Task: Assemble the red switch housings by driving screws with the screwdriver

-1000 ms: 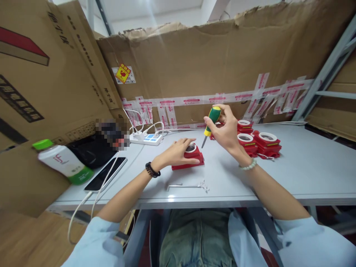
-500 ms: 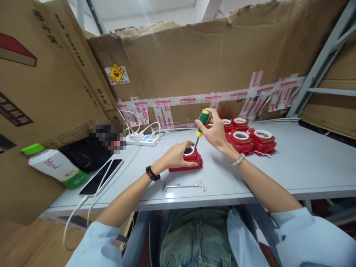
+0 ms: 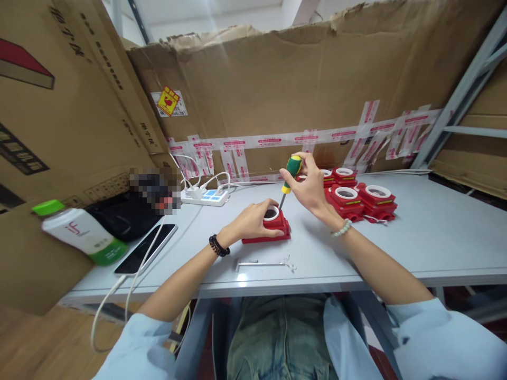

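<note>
My left hand (image 3: 250,220) is wrapped round a red plastic part with a white ring on top (image 3: 273,225), holding it down on the grey table (image 3: 415,237). My right hand (image 3: 311,184) grips a screwdriver with a green and yellow handle (image 3: 290,174), held nearly upright. Its tip touches the right top of the red part. A thin metal hex key (image 3: 261,263) lies on the table just in front of the part.
Several more red parts (image 3: 358,196) are stacked behind my right hand. A white power strip (image 3: 205,197), a phone on a cable (image 3: 146,248), a green-capped bottle (image 3: 77,232) and a black bag (image 3: 122,214) lie at left. Cardboard walls (image 3: 277,89) enclose the back and left.
My right hand brought the screwdriver down and left from mid-air until its tip met the red part. My left hand stayed on the part.
</note>
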`<state>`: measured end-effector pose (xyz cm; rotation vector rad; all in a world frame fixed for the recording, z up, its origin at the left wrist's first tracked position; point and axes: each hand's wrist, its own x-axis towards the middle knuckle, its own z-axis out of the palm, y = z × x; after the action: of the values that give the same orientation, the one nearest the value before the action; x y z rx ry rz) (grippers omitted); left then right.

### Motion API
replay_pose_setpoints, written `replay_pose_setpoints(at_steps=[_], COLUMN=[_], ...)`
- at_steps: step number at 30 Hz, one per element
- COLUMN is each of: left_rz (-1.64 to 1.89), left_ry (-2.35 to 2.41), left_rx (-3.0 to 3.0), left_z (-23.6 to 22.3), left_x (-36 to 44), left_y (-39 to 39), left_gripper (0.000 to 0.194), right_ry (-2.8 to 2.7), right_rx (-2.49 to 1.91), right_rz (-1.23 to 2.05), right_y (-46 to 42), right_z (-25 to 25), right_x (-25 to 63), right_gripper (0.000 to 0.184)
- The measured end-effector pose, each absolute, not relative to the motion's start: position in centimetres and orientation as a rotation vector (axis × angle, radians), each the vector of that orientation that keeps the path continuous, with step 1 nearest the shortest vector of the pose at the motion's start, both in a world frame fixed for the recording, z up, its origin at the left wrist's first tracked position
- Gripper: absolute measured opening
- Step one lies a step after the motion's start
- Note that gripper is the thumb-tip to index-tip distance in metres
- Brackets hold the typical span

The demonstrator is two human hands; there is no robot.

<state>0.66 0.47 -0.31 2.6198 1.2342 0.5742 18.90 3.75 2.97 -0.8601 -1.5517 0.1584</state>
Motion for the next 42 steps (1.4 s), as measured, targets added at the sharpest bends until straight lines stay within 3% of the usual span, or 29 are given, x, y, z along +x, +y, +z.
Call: replay_pose_setpoints(at_steps=[14,20,23,27,33,39,42], left_rz=[0.602,0.600,0.588,0.574,0.885,1.104,1.224], left_ry=[1.223,1.194,1.193,1.192,1.026,1.081,1.177], left_rx=[2.643,2.667,2.644,2.604,2.298,2.094,2.127], left_z=[-0.4,-0.5,-0.4,0.0,0.6,-0.1,0.0], left_x=[0.6,0.6,0.5,0.4,2.0,3.4,3.4], left_y=[0.6,0.7,0.6,0.5,2.3,3.8,3.7], left_gripper=[0.068,0.065,0.066,0.069,0.036,0.020,0.022], right_ry=[-1.696,-1.794,-1.899,-2.097,-1.982,-1.869,-1.867], right_rx=[-0.977,-1.093,-0.971,-0.582,-0.583,-0.780,-0.779], right_rz=[-0.093,-0.143,0.061,0.641,0.775,0.403,0.359], right_y=[3.6,3.9,4.2,4.5,5.2,5.5,5.1], right_z=[3.5,4.4,5.4,6.2,5.4,4.6,4.6], right_x=[18.1,17.2,17.6,19.3,19.8,19.2,18.8], right_gripper=[0.030,0.037,0.038,0.044,0.047,0.042,0.043])
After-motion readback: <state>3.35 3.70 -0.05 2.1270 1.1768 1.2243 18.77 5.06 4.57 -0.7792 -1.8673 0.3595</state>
